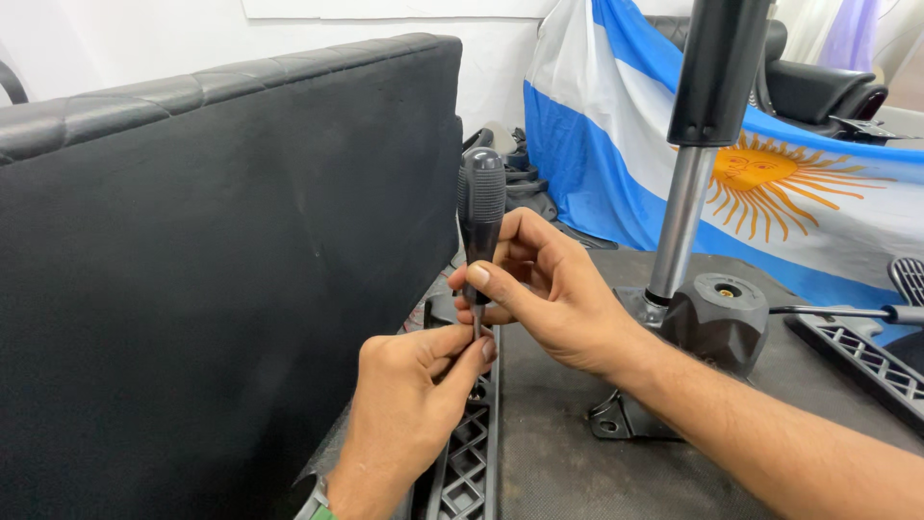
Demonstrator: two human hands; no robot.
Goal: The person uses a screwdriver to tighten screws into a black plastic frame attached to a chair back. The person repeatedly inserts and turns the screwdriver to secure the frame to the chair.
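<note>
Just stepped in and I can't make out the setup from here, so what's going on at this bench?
A person is working on an upturned office chair. The right hand grips the black handle of a screwdriver held upright, while the left hand pinches its shaft low down, steadying the tip at a black lattice plastic bracket beside the black padded seat panel. The chair's gas cylinder and round black knob stand just to the right.
</note>
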